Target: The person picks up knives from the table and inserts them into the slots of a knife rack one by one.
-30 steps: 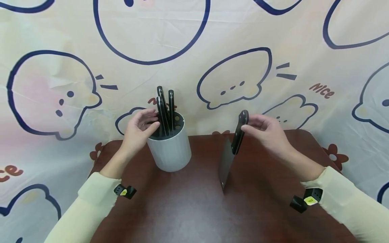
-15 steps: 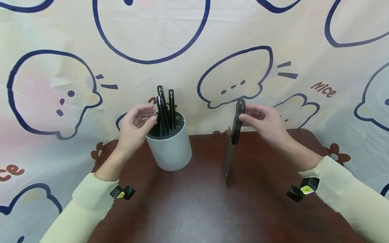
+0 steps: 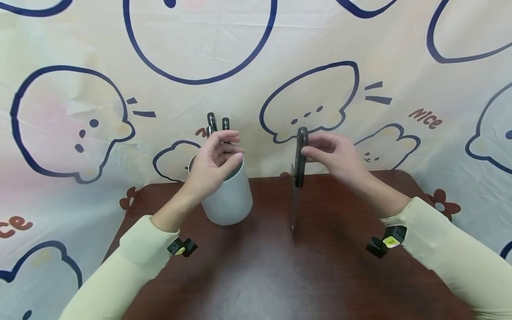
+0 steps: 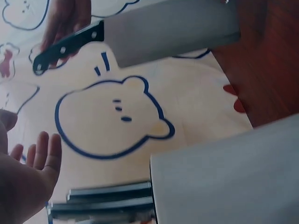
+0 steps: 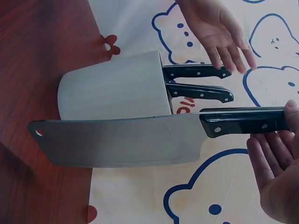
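My right hand [image 3: 338, 158] pinches the end of a cleaver's [image 3: 300, 162] black riveted handle between thumb and fingers. The broad blade hangs down edge-on in the head view; its flat side and corner hole show in the right wrist view, where the cleaver [image 5: 117, 142] overlaps the block. A white round knife block [image 3: 230, 204] stands to the left. Several black-handled knives [image 5: 201, 91] stick out of its top. Before the block in the head view is my left hand [image 3: 210, 166], fingers loosely bent and holding nothing. It hides much of the block's opening.
Both stand over a dark brown tabletop [image 3: 256, 275]. A cartoon-printed cloth [image 3: 224, 40] hangs behind the table's back edge. Black wrist cameras sit on both sleeves [image 3: 424, 235].
My right hand has raised the cleaver and brought it left, its blade turning edge-on and more upright. My left hand first drew slightly left, then swung right across the front of the block.
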A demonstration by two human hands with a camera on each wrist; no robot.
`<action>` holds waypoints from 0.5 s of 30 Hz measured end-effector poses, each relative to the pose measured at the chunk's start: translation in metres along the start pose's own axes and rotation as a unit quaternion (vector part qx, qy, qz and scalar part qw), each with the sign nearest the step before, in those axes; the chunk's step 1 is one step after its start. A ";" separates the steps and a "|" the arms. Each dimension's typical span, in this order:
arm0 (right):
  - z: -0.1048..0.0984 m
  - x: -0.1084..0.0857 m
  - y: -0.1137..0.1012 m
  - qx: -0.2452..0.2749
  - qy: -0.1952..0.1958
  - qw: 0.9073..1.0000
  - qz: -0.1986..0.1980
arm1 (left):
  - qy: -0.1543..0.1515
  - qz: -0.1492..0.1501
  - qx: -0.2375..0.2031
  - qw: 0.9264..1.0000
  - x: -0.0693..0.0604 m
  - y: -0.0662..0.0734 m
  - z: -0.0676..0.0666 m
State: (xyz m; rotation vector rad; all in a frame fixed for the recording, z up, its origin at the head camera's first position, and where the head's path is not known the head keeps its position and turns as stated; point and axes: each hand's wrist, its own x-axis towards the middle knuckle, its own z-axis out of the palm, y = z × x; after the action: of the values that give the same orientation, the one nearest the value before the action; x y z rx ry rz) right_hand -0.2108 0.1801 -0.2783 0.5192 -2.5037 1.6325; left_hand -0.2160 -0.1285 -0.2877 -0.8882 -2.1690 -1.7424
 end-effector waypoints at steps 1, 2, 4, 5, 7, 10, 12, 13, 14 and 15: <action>0.002 0.001 -0.001 0.000 -0.001 1.000 0.003 | -0.009 -0.001 0.003 1.000 0.002 0.000 0.004; 0.003 0.003 -0.003 0.003 -0.002 1.000 0.003 | -0.018 -0.003 0.005 1.000 0.003 0.001 0.008; 0.007 0.006 -0.004 0.006 -0.004 1.000 -0.001 | -0.034 -0.004 0.012 0.999 0.006 0.002 0.016; 0.009 0.007 -0.005 0.008 -0.004 1.000 -0.002 | -0.041 -0.006 0.015 0.999 0.007 0.002 0.020; 0.013 0.010 -0.006 0.008 -0.006 1.000 -0.010 | -0.055 -0.009 0.014 0.998 0.010 0.003 0.028; 0.018 0.013 -0.008 0.001 -0.012 1.000 -0.021 | -0.067 -0.007 0.013 0.998 0.013 0.005 0.037; 0.021 0.014 -0.010 -0.007 -0.015 1.000 -0.026 | -0.072 -0.003 0.007 0.997 0.015 0.006 0.042; 0.022 0.015 -0.011 -0.009 -0.017 0.999 -0.026 | -0.074 0.000 0.005 0.997 0.015 0.006 0.045; 0.023 0.015 -0.012 -0.011 -0.019 0.999 -0.026 | -0.075 0.003 0.003 0.997 0.016 0.006 0.047; 0.024 0.015 -0.013 -0.013 -0.020 0.999 -0.027 | -0.076 0.005 0.001 0.997 0.016 0.006 0.048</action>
State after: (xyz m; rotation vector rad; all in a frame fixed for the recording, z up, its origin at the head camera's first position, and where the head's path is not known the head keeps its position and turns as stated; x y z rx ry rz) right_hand -0.2183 0.1500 -0.2734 0.6154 -2.5125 1.5846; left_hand -0.2157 -0.0771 -0.2873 -1.0610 -2.2537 -1.7185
